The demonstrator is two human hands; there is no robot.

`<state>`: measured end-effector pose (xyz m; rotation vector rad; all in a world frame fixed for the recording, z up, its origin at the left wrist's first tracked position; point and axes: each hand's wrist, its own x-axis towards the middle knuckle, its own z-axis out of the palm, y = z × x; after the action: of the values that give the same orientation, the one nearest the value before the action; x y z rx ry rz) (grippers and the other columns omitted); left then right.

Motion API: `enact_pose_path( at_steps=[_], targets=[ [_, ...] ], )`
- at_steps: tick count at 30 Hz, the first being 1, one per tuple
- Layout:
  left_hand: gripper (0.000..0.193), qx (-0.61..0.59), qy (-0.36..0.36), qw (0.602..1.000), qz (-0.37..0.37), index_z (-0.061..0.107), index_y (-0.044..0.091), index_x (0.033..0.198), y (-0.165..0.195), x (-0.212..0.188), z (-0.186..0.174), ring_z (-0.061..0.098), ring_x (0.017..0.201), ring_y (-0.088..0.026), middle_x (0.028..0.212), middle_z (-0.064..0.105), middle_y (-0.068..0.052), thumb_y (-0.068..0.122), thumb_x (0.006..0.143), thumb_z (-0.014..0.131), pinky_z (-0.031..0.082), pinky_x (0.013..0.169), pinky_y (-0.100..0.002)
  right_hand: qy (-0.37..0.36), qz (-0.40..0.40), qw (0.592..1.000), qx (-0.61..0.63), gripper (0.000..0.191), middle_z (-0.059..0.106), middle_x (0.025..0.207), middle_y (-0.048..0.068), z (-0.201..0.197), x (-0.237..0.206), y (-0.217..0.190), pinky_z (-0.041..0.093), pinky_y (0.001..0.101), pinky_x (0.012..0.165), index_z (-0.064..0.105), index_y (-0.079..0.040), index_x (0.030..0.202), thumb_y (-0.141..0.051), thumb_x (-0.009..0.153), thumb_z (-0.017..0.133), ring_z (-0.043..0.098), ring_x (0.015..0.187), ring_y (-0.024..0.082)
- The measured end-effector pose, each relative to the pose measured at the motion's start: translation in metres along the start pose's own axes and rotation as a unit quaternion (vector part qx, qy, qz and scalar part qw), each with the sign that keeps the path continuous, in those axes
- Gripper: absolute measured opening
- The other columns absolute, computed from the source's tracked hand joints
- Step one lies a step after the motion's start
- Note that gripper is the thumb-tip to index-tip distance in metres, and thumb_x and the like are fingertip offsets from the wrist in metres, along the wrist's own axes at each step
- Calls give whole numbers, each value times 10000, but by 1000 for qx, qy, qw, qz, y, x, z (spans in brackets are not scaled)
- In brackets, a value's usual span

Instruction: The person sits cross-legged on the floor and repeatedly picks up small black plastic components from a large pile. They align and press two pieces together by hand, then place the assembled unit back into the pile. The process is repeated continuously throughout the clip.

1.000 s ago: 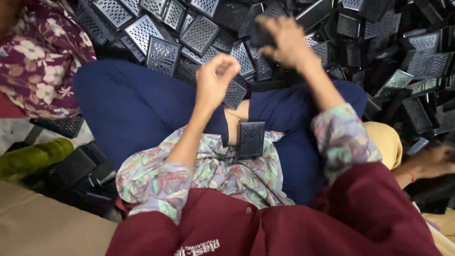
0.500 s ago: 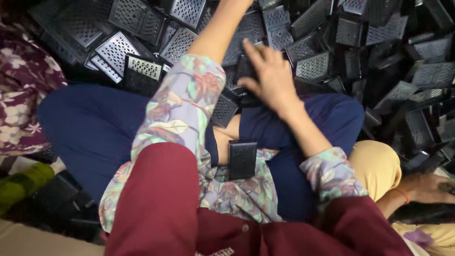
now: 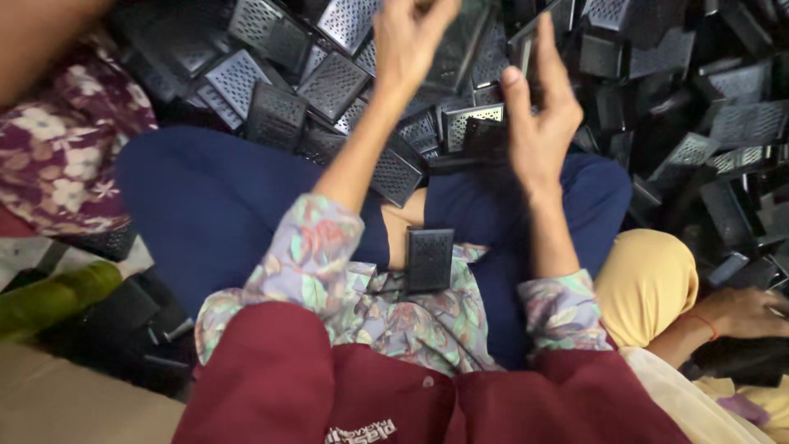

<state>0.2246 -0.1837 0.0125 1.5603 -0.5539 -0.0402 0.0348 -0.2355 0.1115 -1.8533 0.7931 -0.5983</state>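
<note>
A big heap of black perforated plastic parts (image 3: pixel 329 78) fills the floor in front of my crossed legs in blue trousers (image 3: pixel 222 214). My left hand (image 3: pixel 404 45) is raised over the heap, its fingers curled against a dark perforated panel (image 3: pixel 464 49) at the top of the view. My right hand (image 3: pixel 538 115) is up beside that panel, thumb and fingers apart; whether it grips anything is unclear. One small black perforated part (image 3: pixel 429 259) lies on my lap against my floral shirt.
A co-worker's hand (image 3: pixel 744 312) with an orange wristband rests at the right, beside yellow cloth (image 3: pixel 649 279). Another person's arm (image 3: pixel 41 33) and purple floral garment (image 3: pixel 57 156) are at the upper left. A green object (image 3: pixel 49 296) and brown cardboard (image 3: pixel 66 403) lie lower left.
My left arm has swung up and stretched out over the heap. My right hand dropped onto the pile, then rose off it again. The part on my lap stayed put.
</note>
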Motion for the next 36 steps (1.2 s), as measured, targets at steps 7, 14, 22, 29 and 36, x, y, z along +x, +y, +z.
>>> enact_pose_path(
  at_steps=[7,14,22,29,36],
  targets=[
    [658,-314,-111,924,-187,550,50,1404,63,-90,-5,495,1357,-194,1412,579,-84,580,1014,541,351,1161,-319,-25,-179,977,-115,469,572,1535,179,16,-42,-2,429,366,1208,523,-42,1511,-191,1080,634,563,1445,291],
    [720,-274,-122,921,-248,647,63,1323,70,-106,-30,551,1114,-231,1177,614,-118,647,1060,317,427,990,-373,-9,-185,976,-116,461,582,1517,188,28,-76,-7,435,370,1188,530,-51,1507,-211,1081,601,564,1433,298],
    [654,-289,-80,933,-199,720,30,1146,71,-126,-29,644,995,-179,1071,705,-76,566,1083,352,516,914,-314,-10,-151,987,-52,444,616,1464,202,37,-90,-11,471,337,1135,545,-1,1467,-208,1076,594,612,1371,265],
    [647,-217,-63,962,-151,715,20,1153,66,-129,-31,663,1024,-169,1081,731,-81,543,1089,340,516,946,-301,-29,-116,993,-22,451,625,1462,177,43,-90,-12,489,305,1081,531,-12,1473,-219,1074,578,630,1315,214],
    [607,-295,-47,942,-154,665,-5,1301,51,-137,-19,618,1223,-205,1304,688,-109,484,1123,354,457,1068,-318,-33,-82,995,-46,543,533,1548,181,51,-91,-8,466,326,1111,422,-53,1576,-330,1109,440,552,1416,266]
  ],
)
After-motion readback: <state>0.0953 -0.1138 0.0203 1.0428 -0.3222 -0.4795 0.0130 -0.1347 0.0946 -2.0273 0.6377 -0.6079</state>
